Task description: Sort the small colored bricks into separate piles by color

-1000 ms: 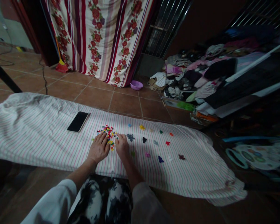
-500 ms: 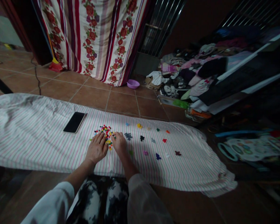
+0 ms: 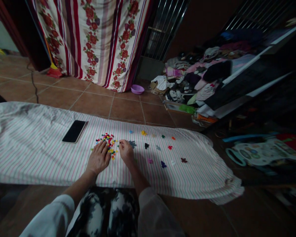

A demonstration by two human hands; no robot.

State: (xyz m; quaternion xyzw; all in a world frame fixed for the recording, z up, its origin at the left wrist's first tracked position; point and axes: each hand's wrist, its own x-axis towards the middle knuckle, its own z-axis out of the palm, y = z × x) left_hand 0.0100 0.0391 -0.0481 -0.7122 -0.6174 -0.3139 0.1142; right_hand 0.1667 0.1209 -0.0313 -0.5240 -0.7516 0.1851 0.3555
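Note:
A mixed pile of small coloured pieces (image 3: 110, 139), perhaps beads, lies on a striped cloth (image 3: 51, 158). My left hand (image 3: 98, 159) rests flat at the near left side of the pile, fingers stretched over some pieces. Just right of the pile, my right hand (image 3: 126, 152) pinches a small dark piece (image 3: 120, 143) between thumb and fingertips. Beside it sits a grey-blue cluster (image 3: 132, 144), partly behind the hand. Further right are single-colour groups, among them yellow (image 3: 143, 132), black (image 3: 146, 145), purple (image 3: 163, 164), red (image 3: 170, 147) and brown (image 3: 184, 160).
A phone (image 3: 74, 131) lies on the cloth left of the pile. Past the cloth's far edge, a purple basin (image 3: 137, 89) stands on the tiled floor near a floral curtain (image 3: 101, 42). Heaped clothes (image 3: 187, 77) fill the back right.
My right hand has drawn slightly back from the pile, and a dark piece now shows at its fingertips. My left hand stays flat by the pile. The whole view has shifted a little.

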